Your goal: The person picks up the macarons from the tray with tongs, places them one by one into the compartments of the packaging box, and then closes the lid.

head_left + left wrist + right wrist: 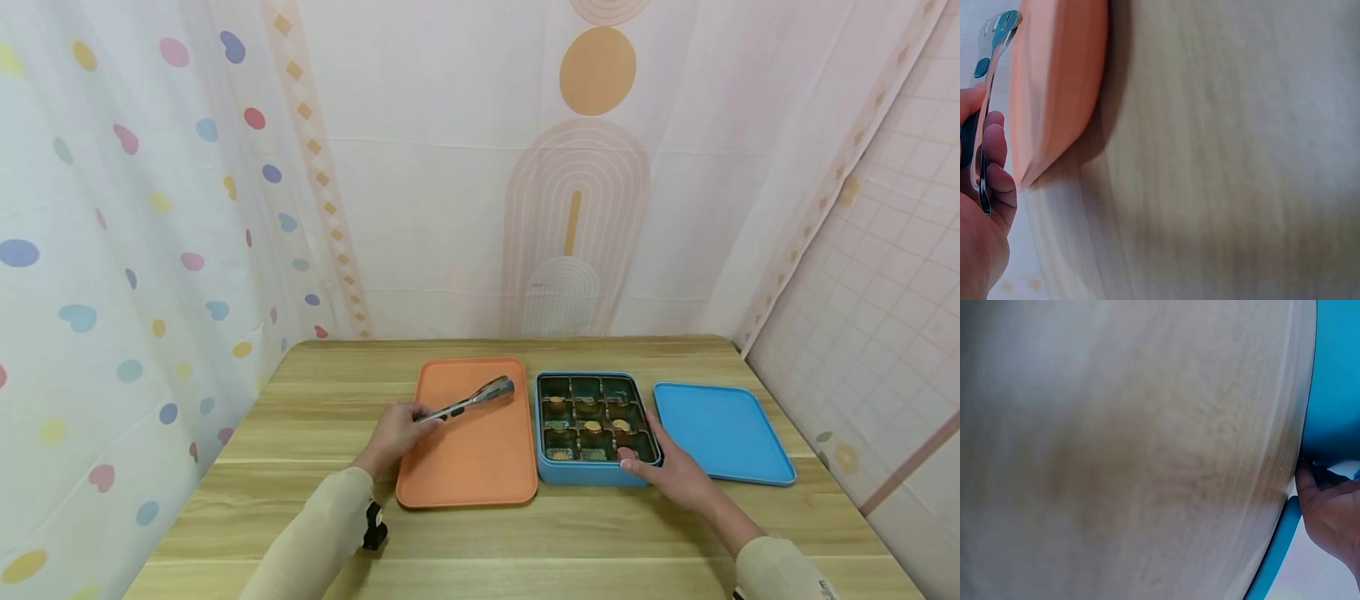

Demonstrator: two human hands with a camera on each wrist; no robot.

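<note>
My left hand (pixel 400 429) holds metal tongs (pixel 467 405) by the handle end, over the orange tray (pixel 467 467). Dark grip patches show on the handles in the left wrist view, where the fingers (pixel 999 145) curl round the tongs. To the right of the tray stands an uncovered blue box (pixel 577 475), divided into several dark compartments with small yellowish round pieces in many of them. My right hand (pixel 681 475) grips its front right corner, thumb at the front rim and fingers along the right side. A reddish round piece (pixel 627 453) lies near the thumb.
A flat blue lid (pixel 720 433) lies on the wooden table (pixel 570 550), right of the box. Curtains with printed patterns (pixel 420 208) hang behind the table and along both sides.
</note>
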